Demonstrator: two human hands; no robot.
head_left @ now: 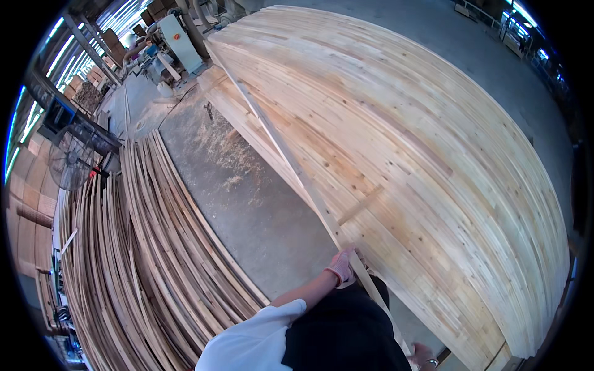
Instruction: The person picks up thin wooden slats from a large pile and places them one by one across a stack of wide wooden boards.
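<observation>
A long, narrow wooden strip runs slantwise from the far left end of a big stack of pale wooden panels down to my body. My left hand, in a pinkish knit glove, is closed round the strip beside the panels' left edge. Lower down, my right hand is at the strip's near end, its fingers curled against the wood and partly hidden. A band circles the right wrist. Under the strip, a short piece of wood or a pale mark lies across the top panel.
Many long wooden strips lie side by side on the left. Sawdust and shavings cover part of the concrete floor between them and the panels. A standing fan is at the left; a pale machine cabinet stands at the far end.
</observation>
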